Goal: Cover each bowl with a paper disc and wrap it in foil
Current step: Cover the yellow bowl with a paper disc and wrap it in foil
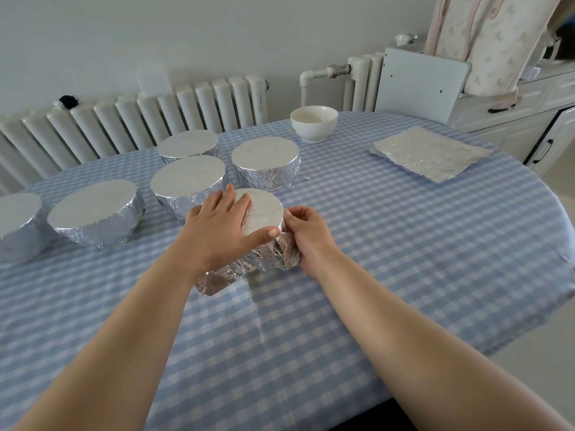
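Observation:
A bowl under a foil sheet [264,213] stands mid-table, its top smooth and its loose crumpled edges spreading onto the cloth in front. My left hand [222,227] lies flat on its top, fingers straight, thumb along the near rim. My right hand [306,233] grips the foil at the bowl's right side with curled fingers. Several foil-wrapped bowls stand behind and to the left, among them one [266,158], one [188,181] and one [93,209]. A bare white bowl [314,122] stands at the far side. A stack of foil sheets [431,152] lies at the right.
The oval table carries a blue-and-white checked cloth [389,244]. A white radiator [140,119] runs along the wall behind it. A white cabinet [529,119] stands at the far right, close to the table's edge.

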The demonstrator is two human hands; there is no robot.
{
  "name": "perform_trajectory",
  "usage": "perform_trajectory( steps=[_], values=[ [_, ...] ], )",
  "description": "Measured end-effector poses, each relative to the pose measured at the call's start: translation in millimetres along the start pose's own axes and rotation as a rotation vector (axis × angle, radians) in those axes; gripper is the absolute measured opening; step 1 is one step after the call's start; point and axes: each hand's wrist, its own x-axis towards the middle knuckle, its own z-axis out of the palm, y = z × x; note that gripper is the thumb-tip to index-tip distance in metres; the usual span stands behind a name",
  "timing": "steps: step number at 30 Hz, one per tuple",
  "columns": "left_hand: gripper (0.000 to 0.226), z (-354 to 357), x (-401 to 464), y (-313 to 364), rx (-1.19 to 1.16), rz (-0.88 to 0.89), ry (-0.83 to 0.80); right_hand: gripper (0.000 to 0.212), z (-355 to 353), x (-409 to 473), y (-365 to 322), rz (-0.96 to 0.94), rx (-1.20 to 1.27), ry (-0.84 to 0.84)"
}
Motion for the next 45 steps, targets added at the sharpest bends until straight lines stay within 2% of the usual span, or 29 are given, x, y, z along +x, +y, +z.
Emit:
perform_trajectory(
  steps=[4, 9, 16, 20, 24, 29, 36, 41, 45],
  values=[
    [0.142, 0.3, 1.1, -0.7, 0.029, 0.016, -0.022, 0.008, -0.2, 1.1, -0.6, -0.006, 0.002, -0.001],
    [0.143, -0.3, 1.8, -0.6, 0.057, 0.018, -0.063, 0.012, 1.1, -0.9, -1.2, -0.075, -0.050, 0.025],
    [0.142, -1.4, 1.7, 0.1, 0.062, 0.016, -0.078, 0.008, -6.3, -10.5, -6.0, -0.376, -0.465, 0.054],
    [0.143, -2.0, 1.6, 2.0, 0.058, 0.010, -0.080, 0.008, -13.2, -17.7, -8.0, -0.440, -0.693, 0.008],
    [0.144, -3.5, 0.1, 4.0, 0.055, 0.009, -0.083, 0.020, -24.2, -29.1, -12.1, -0.469, -0.830, -0.071],
    [0.144, -4.0, 0.1, 3.1, 0.052, 0.005, -0.084, 0.020, -30.2, -33.0, -12.6, -0.425, -0.762, -0.178],
    [0.145, -3.4, 0.8, 4.2, 0.043, -0.006, -0.080, 0.024, -31.2, -34.1, -4.7, -0.421, -0.703, -0.192],
    [0.147, -1.2, 1.5, 6.2, 0.047, -0.039, -0.045, 0.032, -30.2, -39.0, -5.5, -0.443, -0.761, -0.244],
    [0.145, 0.0, 3.2, 7.7, 0.036, -0.091, -0.003, 0.026, -24.9, -36.2, -3.1, -0.480, -0.801, -0.206]
  ],
)
